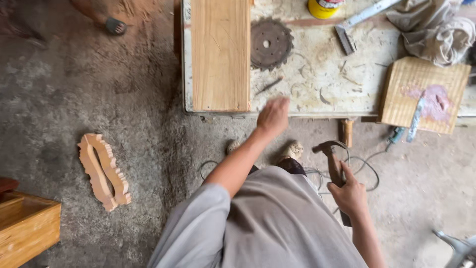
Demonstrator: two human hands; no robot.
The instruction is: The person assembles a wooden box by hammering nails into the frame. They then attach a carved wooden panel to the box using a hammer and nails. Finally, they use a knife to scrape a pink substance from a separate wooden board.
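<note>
Two hands work here: the right hand is wrapped around a hammer held low beside the bench. The left hand, blurred, grip unclear, reaches toward the wooden plank lying on it. The hammer looks head-heavy and rigid, best gripped along its handle.

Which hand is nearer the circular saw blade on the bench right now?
Left. The left hand hovers at the bench edge just below the saw blade; the right hand is lower, off the bench, gripping a hammer.

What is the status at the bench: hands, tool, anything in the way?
Right hand gripping hammer. Left hand reaching at the table edge beside the plank. Saw blade near, cord underfoot.
</note>
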